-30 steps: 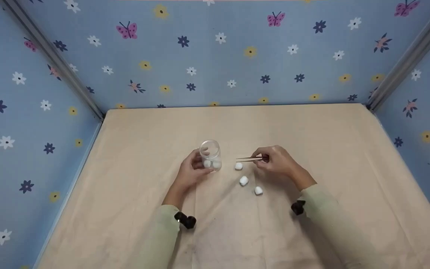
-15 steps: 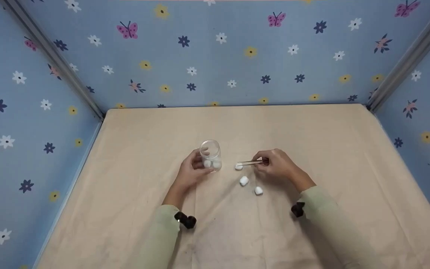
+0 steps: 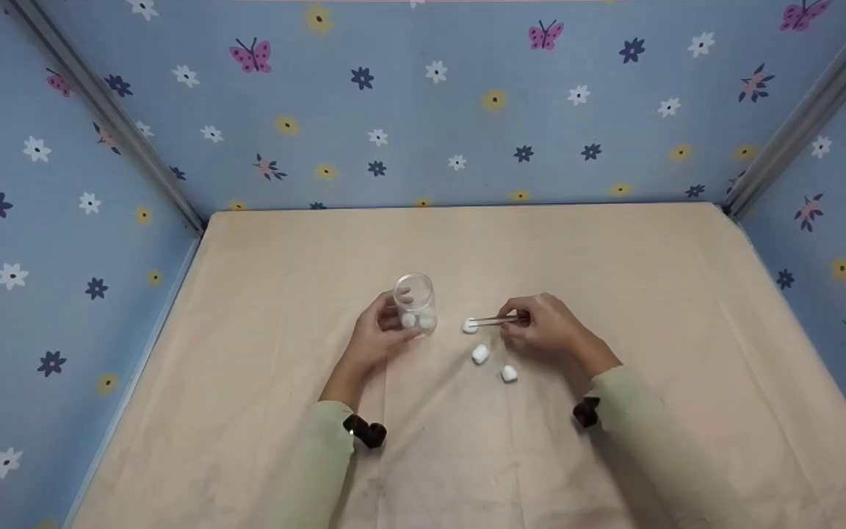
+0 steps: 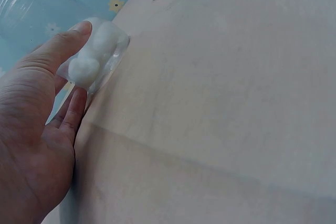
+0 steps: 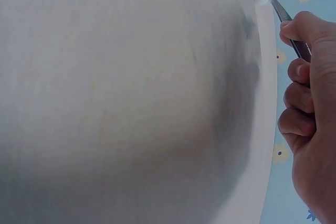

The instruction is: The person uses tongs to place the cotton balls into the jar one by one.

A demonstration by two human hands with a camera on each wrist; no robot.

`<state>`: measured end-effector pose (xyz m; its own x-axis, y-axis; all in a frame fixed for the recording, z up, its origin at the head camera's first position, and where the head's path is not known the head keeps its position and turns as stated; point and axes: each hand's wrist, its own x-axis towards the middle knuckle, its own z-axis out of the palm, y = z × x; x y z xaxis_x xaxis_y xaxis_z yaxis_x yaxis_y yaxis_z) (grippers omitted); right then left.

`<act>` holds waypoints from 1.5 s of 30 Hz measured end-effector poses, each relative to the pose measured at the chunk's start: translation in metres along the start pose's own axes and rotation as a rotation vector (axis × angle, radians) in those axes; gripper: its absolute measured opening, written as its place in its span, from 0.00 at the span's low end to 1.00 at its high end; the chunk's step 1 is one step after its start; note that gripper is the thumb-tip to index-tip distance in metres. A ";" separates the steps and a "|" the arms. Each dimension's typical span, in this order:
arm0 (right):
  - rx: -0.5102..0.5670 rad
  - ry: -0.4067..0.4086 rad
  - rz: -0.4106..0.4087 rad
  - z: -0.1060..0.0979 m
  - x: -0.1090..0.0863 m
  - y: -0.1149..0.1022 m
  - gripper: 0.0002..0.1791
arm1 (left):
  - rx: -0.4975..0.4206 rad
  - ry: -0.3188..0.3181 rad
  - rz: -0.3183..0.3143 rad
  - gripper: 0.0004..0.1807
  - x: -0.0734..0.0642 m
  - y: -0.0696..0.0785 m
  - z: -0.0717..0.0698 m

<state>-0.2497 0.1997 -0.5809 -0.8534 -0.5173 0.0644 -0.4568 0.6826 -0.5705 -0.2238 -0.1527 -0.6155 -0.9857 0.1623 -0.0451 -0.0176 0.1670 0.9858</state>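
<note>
My left hand (image 3: 379, 334) grips a clear jar (image 3: 414, 292) that stands on the table, its mouth uncovered. White cotton balls (image 4: 100, 51) lie at the jar's bottom, with my thumb and fingers around its side in the left wrist view. To the right, my right hand (image 3: 544, 323) holds metal tweezers (image 3: 495, 320) between thumb and curled fingers. Their tips are at a cotton ball (image 3: 469, 326) on the cloth; whether they pinch it I cannot tell. Two more cotton balls lie nearer me, one (image 3: 480, 354) in front of that ball and another (image 3: 510, 374) further right.
A beige cloth (image 3: 261, 294) with creases covers the table. Blue flowered panels (image 3: 423, 103) rise at the back and both sides, with grey posts (image 3: 111, 121) at the corners. Black wrist cameras (image 3: 366, 431) sit on both sleeves.
The tweezers have moved slightly down, from just above the farthest cotton ball onto it. My left hand and the jar have stayed in place.
</note>
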 end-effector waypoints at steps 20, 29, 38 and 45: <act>0.037 0.027 -0.025 0.002 -0.002 0.004 0.05 | 0.001 0.007 0.020 0.42 0.000 -0.001 0.001; 0.050 0.034 -0.031 0.001 -0.002 0.003 0.06 | -0.002 0.007 0.006 0.41 0.000 -0.002 0.001; 0.061 0.066 -0.051 -0.004 -0.001 0.000 0.07 | -0.007 0.007 -0.003 0.40 0.001 -0.001 0.001; 0.082 0.082 -0.053 -0.012 0.001 -0.001 0.07 | 0.010 0.021 -0.007 0.40 0.001 0.000 0.001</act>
<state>-0.2529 0.2053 -0.5704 -0.8479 -0.5053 0.1608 -0.4824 0.6094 -0.6292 -0.2245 -0.1515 -0.6159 -0.9889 0.1401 -0.0488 -0.0235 0.1774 0.9839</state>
